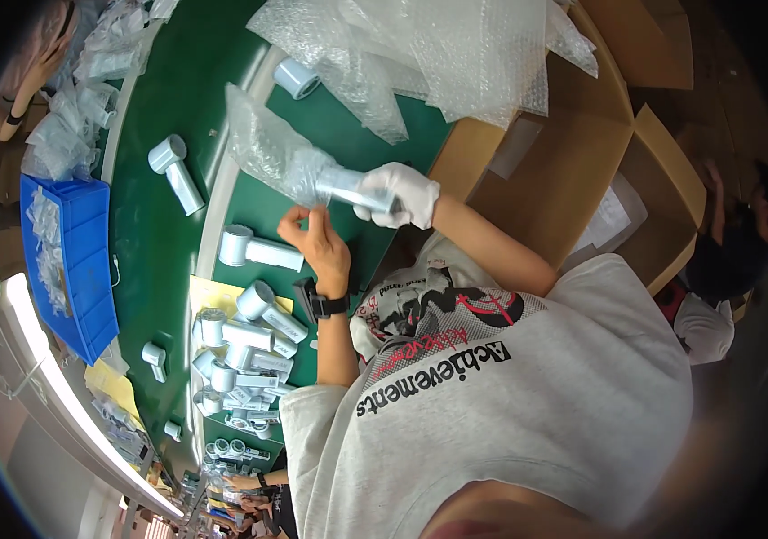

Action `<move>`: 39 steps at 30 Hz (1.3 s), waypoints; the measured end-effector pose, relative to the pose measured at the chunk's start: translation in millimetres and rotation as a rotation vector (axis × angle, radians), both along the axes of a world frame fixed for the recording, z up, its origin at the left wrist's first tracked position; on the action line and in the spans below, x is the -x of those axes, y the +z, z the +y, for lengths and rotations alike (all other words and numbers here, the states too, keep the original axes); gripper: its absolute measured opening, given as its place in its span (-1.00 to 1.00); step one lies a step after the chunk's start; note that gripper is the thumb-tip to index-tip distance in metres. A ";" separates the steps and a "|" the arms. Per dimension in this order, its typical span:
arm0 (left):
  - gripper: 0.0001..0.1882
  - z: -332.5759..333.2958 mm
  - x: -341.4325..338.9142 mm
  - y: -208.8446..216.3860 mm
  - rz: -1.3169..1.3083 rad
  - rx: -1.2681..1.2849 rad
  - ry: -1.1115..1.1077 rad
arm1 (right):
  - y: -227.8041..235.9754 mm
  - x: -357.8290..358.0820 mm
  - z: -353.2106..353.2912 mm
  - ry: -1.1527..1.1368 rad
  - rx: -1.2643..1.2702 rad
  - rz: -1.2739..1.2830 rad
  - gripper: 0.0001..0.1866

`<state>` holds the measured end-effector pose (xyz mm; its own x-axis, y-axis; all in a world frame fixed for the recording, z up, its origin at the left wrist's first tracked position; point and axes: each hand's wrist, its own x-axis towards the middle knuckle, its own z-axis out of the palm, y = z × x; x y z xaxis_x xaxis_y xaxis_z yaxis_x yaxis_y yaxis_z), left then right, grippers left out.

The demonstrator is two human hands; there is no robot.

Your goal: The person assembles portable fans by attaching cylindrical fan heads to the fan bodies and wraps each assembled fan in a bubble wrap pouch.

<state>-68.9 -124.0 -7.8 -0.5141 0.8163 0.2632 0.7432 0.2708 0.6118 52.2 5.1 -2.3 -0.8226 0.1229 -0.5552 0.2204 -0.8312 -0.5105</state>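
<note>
My right hand (pixel 406 196), in a white glove, is wrapped round the handle of a light-blue handheld fan (pixel 345 186). The fan's head end is inside a clear bubble-wrap bag (pixel 262 144), which reaches away to the upper left. Bare and wearing a black wristband, my left hand (pixel 319 244) pinches at the bag's mouth beside the fan. Nearest to that hand lies another handheld fan (pixel 262 251) on the green table (pixel 253 202). Farther off, a fan with a round head (pixel 296 79) sits partly beside the bubble wrap.
A heap of bubble-wrap bags (pixel 456 54) lies at the far side, next to an open cardboard box (pixel 572 171) on my right. Several fans (pixel 244 346) are piled at left. On the green conveyor belt (pixel 155 260) lies a fan (pixel 177 175); beyond stands a blue bin (pixel 87 269). Other people work nearby.
</note>
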 end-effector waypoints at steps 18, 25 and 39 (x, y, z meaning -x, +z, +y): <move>-0.09 78.3 220.3 -41.5 0.266 0.377 0.547 | 2.1 225.7 86.4 -0.098 -0.820 0.065 -0.62; -0.20 47.1 207.8 7.8 -0.926 0.025 0.163 | 16.8 139.5 49.3 0.018 -0.619 0.041 -0.62; -0.43 -39.4 -50.9 69.8 -2.664 -1.239 -0.176 | 104.0 65.9 -11.5 0.117 -0.505 0.213 -0.61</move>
